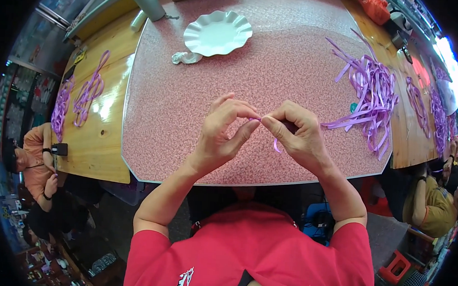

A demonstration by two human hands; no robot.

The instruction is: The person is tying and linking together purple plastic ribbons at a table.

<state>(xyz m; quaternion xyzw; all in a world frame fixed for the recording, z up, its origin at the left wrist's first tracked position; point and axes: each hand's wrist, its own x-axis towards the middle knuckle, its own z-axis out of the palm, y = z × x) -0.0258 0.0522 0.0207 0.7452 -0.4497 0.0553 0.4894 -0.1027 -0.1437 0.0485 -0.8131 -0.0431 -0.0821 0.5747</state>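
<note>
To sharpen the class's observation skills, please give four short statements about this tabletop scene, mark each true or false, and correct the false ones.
1. The bare left hand and bare right hand pinch a thin, shiny purple ribbon. True.
2. The large, tangled purple ribbon heap lies left of both hands. False: it lies to their right.
3. The round, wavy-rimmed white plate lies beyond the hands. True.
4. The person's short-sleeved shirt is blue. False: it is red.

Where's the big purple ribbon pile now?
In the head view, the ribbon pile lies at the right edge of the pink tabletop, right of the right hand, beside a small green object.
</note>
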